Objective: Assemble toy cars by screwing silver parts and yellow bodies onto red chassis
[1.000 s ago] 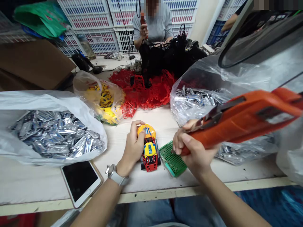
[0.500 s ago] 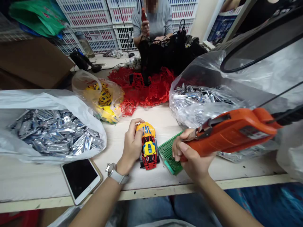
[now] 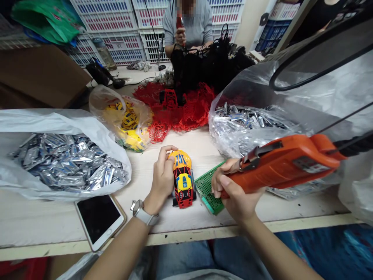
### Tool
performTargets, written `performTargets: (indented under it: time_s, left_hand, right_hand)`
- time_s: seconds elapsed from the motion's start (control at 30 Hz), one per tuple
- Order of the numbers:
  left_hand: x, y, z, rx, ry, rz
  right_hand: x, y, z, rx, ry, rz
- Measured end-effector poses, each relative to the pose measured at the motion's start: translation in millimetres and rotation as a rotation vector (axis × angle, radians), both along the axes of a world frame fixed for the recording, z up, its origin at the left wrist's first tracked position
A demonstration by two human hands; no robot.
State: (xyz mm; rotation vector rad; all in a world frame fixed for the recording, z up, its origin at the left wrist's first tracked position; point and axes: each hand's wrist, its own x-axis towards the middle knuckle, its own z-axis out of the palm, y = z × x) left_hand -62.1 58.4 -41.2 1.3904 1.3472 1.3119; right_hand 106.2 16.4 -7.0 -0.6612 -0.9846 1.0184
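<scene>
Near the middle of the counter [image 3: 171, 223], the left grip [image 3: 164, 170] is curled round the far, yellow end of the toy car [image 3: 184, 182], and the right grip [image 3: 234, 190] is wrapped round an orange power tool [image 3: 285, 163], partly over a green perforated tray [image 3: 205, 188] at the car's right. Compared with a second ago, the tool looks lower while the car has scarcely shifted, which suggests the car is being steadied with the tool off it. Outward, pale surface runs to the near edge and far to the red frames [image 3: 189, 112], with a phone [image 3: 100, 221] and white bag [image 3: 67, 119] at left, a clear bag [image 3: 221, 136] at right.
</scene>
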Motion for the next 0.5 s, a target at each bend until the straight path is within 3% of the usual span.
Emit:
performTargets:
  time_s: [0.13,0.3,0.4,0.5]
  left_hand:
    - [3,-1,1.3,0.018,-0.046,0.023]
    - [5,-1,1.3,0.007,-0.076,0.063]
    - [5,0,0.2,0.012,-0.074,0.062]
    - [4,0,-0.5,0.037,-0.031,0.078]
  right_hand:
    - [-2,4,29.4,-0.003,0.059,-0.083]
    - [-28,23,66.6,0.132,0.147,-0.176]
    - [-48,37,63.8,0.167,0.162,-0.221]
    - [-63,48,46.9,0.115,0.069,-0.21]
